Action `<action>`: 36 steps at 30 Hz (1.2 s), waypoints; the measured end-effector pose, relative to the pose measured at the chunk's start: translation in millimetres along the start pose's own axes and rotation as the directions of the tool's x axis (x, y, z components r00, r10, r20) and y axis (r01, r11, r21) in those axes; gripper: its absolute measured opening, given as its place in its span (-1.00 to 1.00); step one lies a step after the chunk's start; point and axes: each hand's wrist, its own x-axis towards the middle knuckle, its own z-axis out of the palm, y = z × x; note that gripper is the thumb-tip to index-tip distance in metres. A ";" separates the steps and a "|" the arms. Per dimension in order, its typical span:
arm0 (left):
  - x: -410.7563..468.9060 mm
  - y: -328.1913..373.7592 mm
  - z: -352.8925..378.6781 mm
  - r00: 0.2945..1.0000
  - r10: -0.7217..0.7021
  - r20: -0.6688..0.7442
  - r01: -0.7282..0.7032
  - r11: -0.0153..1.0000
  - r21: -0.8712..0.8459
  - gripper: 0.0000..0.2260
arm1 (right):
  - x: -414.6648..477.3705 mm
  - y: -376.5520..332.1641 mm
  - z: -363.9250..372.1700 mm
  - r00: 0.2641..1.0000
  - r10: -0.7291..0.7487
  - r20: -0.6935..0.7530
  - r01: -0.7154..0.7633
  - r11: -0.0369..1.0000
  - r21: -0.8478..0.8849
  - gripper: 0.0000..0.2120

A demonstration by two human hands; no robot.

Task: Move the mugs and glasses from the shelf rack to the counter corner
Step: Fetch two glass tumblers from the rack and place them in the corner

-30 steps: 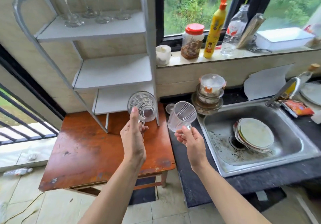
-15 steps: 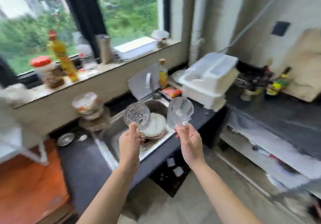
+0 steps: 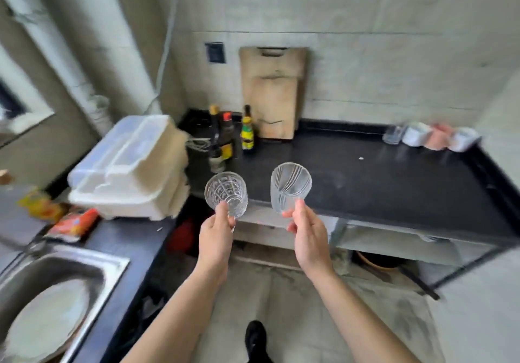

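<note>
My left hand (image 3: 216,236) grips a clear cut-pattern glass (image 3: 226,193) by its base, mouth tilted toward me. My right hand (image 3: 308,234) holds a taller ribbed clear glass (image 3: 289,185) the same way. Both glasses hang in the air just before the front edge of the black counter (image 3: 380,182). At the counter's far right corner stand a small clear glass (image 3: 393,134), two white mugs (image 3: 416,135) and a pink mug (image 3: 437,137), all blurred. The shelf rack is out of view.
Sauce bottles (image 3: 247,132) and a wooden cutting board (image 3: 273,92) stand at the counter's back left. Stacked white plastic boxes (image 3: 132,168) sit left of them. A steel sink (image 3: 56,286) with a plate lies at lower left. Snack packets (image 3: 73,222) lie beside it.
The view has swung right from the shelf rack, past the sink, to the black counter. Both hands have kept hold of their glasses throughout.
</note>
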 end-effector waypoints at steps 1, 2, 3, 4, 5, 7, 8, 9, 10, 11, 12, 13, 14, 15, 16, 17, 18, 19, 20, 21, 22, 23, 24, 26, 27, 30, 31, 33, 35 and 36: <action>12.3 0.8 27.6 0.999 0.000 0.052 -0.001 1.000 0.027 -0.63 | 20.6 3.5 -16.2 0.999 0.006 -0.040 -0.006 1.000 0.000 -0.47; 25.7 2.1 56.0 0.996 -0.006 0.092 0.001 0.998 0.057 -0.62 | 42.6 6.0 -32.7 0.996 0.008 -0.085 -0.008 1.000 0.001 -0.47; 36.9 4.1 79.7 0.993 -0.011 0.122 0.001 0.997 0.083 -0.61 | 61.4 7.1 -45.6 0.992 0.009 -0.125 -0.009 1.000 -0.004 -0.48; 50.4 7.1 109.5 0.986 -0.013 0.167 -0.003 0.995 0.097 -0.61 | 85.0 8.0 -61.2 0.985 0.005 -0.172 -0.006 1.000 -0.010 -0.48; 63.1 10.2 139.0 0.976 -0.019 0.216 -0.004 0.994 0.107 -0.61 | 107.8 8.7 -76.0 0.977 0.006 -0.213 -0.009 1.000 -0.016 -0.48; 86.8 20.3 199.8 0.956 -0.052 0.289 0.012 0.990 0.139 -0.61 | 151.5 7.7 -108.2 0.961 0.032 -0.273 -0.039 0.999 -0.020 -0.49; 93.9 26.5 225.1 0.947 -0.065 0.314 0.017 0.988 0.154 -0.61 | 168.2 5.4 -123.3 0.956 0.037 -0.290 -0.049 0.998 -0.035 -0.49; 101.2 32.7 253.9 0.934 -0.067 0.352 0.008 0.986 0.167 -0.61 | 187.1 2.7 -141.3 0.949 0.034 -0.313 -0.052 0.997 -0.052 -0.50; 107.1 38.2 280.9 0.919 -0.069 0.389 -0.003 0.984 0.181 -0.61 | 203.7 0.2 -158.9 0.939 0.028 -0.342 -0.054 0.996 -0.065 -0.51; 112.0 43.3 307.2 0.903 -0.072 0.423 -0.013 0.981 0.194 -0.61 | 219.0 -2.1 -176.6 0.926 0.027 -0.376 -0.059 0.996 -0.074 -0.52; 116.8 48.0 332.8 0.888 -0.080 0.453 -0.015 0.979 0.202 -0.61 | 232.4 -4.4 -194.3 0.912 0.029 -0.409 -0.066 0.995 -0.077 -0.53; 119.5 51.8 352.8 0.875 -0.086 0.476 -0.019 0.977 0.211 -0.62 | 242.0 -6.6 -208.8 0.900 0.036 -0.434 -0.076 0.994 -0.076 -0.54; 122.0 54.9 376.1 0.855 -0.092 0.510 -0.030 0.974 0.226 -0.62 | 252.3 -7.7 -226.5 0.885 0.047 -0.464 -0.087 0.994 -0.065 -0.55; 123.9 56.1 398.1 0.833 -0.101 0.545 -0.042 0.969 0.243 -0.63 | 261.5 -7.8 -243.8 0.870 0.059 -0.490 -0.099 0.994 -0.054 -0.57; 125.2 55.9 420.4 0.811 -0.108 0.575 -0.055 0.964 0.259 -0.64 | 270.8 -6.4 -261.5 0.857 0.070 -0.510 -0.108 0.993 -0.046 -0.58; 126.3 54.8 442.3 0.794 -0.117 0.597 -0.063 0.960 0.271 -0.65 | 280.3 -3.9 -278.6 0.845 0.077 -0.529 -0.115 0.993 -0.038 -0.59; 127.1 53.3 459.7 0.786 -0.123 0.606 -0.068 0.957 0.281 -0.65 | 288.3 -1.3 -292.2 0.835 0.082 -0.544 -0.119 0.992 -0.032 -0.59; 127.3 50.0 481.6 0.776 -0.132 0.617 -0.070 0.954 0.292 -0.65 | 299.0 3.5 -308.7 0.823 0.087 -0.562 -0.122 0.992 -0.025 -0.59; 127.3 44.7 503.9 0.768 -0.146 0.623 -0.068 0.950 0.306 -0.65 | 309.6 9.7 -325.3 0.814 0.093 -0.574 -0.127 0.992 -0.019 -0.59; 127.1 37.4 527.0 0.765 -0.166 0.623 -0.062 0.943 0.327 -0.65 | 321.7 18.1 -342.4 0.810 0.102 -0.578 -0.135 0.991 -0.014 -0.59; 127.0 30.0 550.1 0.765 -0.190 0.616 -0.050 0.935 0.350 -0.65 | 334.4 27.0 -359.3 0.809 0.114 -0.577 -0.144 0.990 -0.006 -0.59; 126.5 24.5 568.9 0.765 -0.206 0.611 -0.045 0.928 0.370 -0.64 | 345.8 34.6 -372.5 0.812 0.123 -0.571 -0.145 0.989 0.007 -0.60; 125.7 17.1 591.9 0.764 -0.216 0.608 -0.043 0.923 0.382 -0.64 | 359.9 44.1 -389.5 0.817 0.135 -0.561 -0.145 0.989 0.027 -0.62; 122.7 0.7 639.9 0.779 -0.241 0.579 -0.027 0.910 0.414 -0.64 | 389.5 61.8 -426.2 0.830 0.172 -0.531 -0.167 0.984 0.057 -0.65; 121.7 -6.9 663.5 0.788 -0.263 0.557 -0.005 0.902 0.432 -0.63 | 404.6 69.7 -444.7 0.835 0.198 -0.514 -0.190 0.979 0.068 -0.65; 121.3 -24.5 725.8 0.807 -0.314 0.499 0.029 0.867 0.498 -0.63 | 444.5 90.8 -493.8 0.828 0.278 -0.487 -0.256 0.960 0.113 -0.65; 122.5 -31.7 746.5 0.813 -0.325 0.483 0.037 0.857 0.515 -0.64 | 459.0 98.7 -509.9 0.828 0.294 -0.477 -0.272 0.955 0.116 -0.65; 124.5 -42.7 780.3 0.820 -0.349 0.454 0.062 0.843 0.535 -0.65 | 483.9 111.4 -536.7 0.827 0.319 -0.462 -0.305 0.946 0.107 -0.64; 128.2 -58.4 810.8 0.818 -0.372 0.439 0.084 0.832 0.548 -0.64 | 508.1 126.0 -559.4 0.825 0.355 -0.440 -0.346 0.933 0.103 -0.63; 130.3 -66.5 823.7 0.813 -0.386 0.435 0.091 0.824 0.560 -0.64 | 518.2 134.1 -568.1 0.822 0.378 -0.426 -0.369 0.923 0.107 -0.62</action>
